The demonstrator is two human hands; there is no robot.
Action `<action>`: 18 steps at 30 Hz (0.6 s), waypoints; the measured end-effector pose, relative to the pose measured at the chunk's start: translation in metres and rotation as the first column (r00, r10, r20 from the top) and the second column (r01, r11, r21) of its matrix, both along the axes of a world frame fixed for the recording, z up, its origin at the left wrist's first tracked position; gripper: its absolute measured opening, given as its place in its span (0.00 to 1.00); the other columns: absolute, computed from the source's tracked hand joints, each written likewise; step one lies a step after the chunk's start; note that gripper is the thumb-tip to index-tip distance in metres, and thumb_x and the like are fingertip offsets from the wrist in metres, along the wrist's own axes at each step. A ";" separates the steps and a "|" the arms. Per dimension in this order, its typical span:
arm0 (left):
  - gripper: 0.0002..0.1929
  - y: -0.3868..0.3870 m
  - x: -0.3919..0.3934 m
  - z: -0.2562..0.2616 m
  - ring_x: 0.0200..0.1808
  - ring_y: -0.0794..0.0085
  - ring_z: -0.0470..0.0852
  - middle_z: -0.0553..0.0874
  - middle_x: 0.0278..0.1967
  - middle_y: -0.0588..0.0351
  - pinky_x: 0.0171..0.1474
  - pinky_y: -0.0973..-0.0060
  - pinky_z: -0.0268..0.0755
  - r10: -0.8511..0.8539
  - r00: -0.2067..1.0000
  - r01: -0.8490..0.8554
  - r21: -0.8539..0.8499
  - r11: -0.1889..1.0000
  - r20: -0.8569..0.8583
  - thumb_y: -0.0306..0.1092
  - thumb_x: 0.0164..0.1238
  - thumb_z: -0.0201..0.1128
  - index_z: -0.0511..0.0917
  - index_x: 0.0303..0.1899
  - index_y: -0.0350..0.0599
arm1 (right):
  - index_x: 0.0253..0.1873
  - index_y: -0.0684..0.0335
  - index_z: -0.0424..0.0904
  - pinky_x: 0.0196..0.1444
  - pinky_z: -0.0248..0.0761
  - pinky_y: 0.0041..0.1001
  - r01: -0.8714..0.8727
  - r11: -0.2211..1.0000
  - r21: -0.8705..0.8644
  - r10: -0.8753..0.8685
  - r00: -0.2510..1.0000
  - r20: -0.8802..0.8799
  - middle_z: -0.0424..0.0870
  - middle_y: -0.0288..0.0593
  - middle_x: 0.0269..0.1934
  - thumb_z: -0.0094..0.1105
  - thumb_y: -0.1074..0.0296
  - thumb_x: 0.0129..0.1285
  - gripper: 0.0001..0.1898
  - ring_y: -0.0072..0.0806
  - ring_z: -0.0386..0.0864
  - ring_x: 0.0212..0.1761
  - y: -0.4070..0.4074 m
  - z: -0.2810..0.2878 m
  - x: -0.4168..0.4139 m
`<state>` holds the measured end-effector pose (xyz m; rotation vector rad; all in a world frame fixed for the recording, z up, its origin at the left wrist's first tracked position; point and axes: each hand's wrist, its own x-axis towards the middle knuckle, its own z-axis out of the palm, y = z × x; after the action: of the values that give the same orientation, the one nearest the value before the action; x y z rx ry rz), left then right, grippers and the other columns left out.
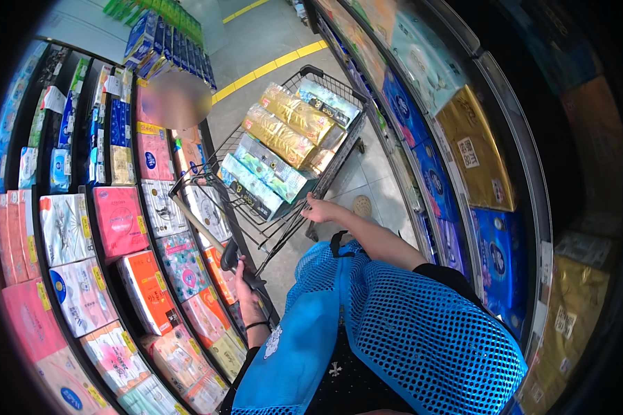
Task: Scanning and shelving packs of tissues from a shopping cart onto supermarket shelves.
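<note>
A wire shopping cart (337,179) stands before me at an angle, loaded with gold-wrapped tissue packs (280,136) in the middle, teal and blue patterned packs (270,166) on the near side and another light-blue pack (328,101) at the far end. My left hand (245,285) is closed round the end of the cart's handle (202,223), by its black grip. My right hand (319,209) reaches to the basket's near side rim beside the packs; whether its fingers grasp the wire cannot be seen.
Shelves of wrapped tissue packs (119,220) line the left, and more shelves with blue packs (498,259) and gold packs (475,150) curve along the right. A blurred part of a person (179,101) shows beyond the handle. Stacked blue packs (168,49) stand farther off, near yellow floor lines (270,67).
</note>
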<state>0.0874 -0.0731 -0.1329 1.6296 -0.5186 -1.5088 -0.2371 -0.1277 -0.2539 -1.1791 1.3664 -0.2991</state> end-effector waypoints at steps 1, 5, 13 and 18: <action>0.17 -0.004 0.000 -0.003 0.38 0.82 0.78 0.83 0.38 0.69 0.41 0.82 0.67 0.011 1.000 -0.011 -0.006 1.000 0.003 0.43 0.69 0.68 0.83 0.54 0.46 | 0.78 0.76 0.39 0.74 0.60 0.33 -0.028 0.999 0.044 0.027 1.000 0.010 0.63 0.68 0.72 0.51 0.46 0.73 0.46 0.52 0.66 0.74 -0.005 0.003 -0.002; 0.20 -0.019 0.017 -0.025 0.35 0.80 0.74 0.79 0.37 0.68 0.39 0.80 0.66 0.062 0.994 -0.061 -0.011 0.998 0.089 0.47 0.66 0.69 0.84 0.55 0.48 | 0.79 0.73 0.37 0.73 0.60 0.32 -0.082 0.990 0.111 0.061 0.981 0.185 0.63 0.68 0.72 0.52 0.43 0.72 0.48 0.51 0.67 0.73 -0.008 0.007 -0.013; 0.22 -0.058 0.003 -0.014 0.37 0.79 0.72 0.75 0.38 0.65 0.41 0.77 0.66 -0.020 0.982 0.017 0.017 1.000 0.186 0.52 0.66 0.67 0.82 0.54 0.49 | 0.67 0.77 0.70 0.70 0.64 0.37 0.139 0.989 0.049 -0.139 0.990 0.006 0.75 0.68 0.63 0.59 0.43 0.63 0.40 0.54 0.71 0.69 -0.002 -0.043 -0.088; 0.19 -0.073 0.003 -0.014 0.36 0.78 0.77 0.79 0.37 0.64 0.39 0.77 0.71 0.048 0.984 -0.047 -0.011 0.999 0.169 0.46 0.65 0.70 0.85 0.52 0.48 | 0.72 0.77 0.62 0.69 0.66 0.37 0.407 0.913 0.040 -0.399 0.909 -0.122 0.73 0.68 0.65 0.65 0.46 0.62 0.44 0.54 0.74 0.67 -0.024 -0.026 -0.122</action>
<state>0.0903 -0.1460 -0.1474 1.7623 -0.5720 -1.3398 -0.3588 -0.1517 -0.2800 -0.8605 1.7057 -0.4842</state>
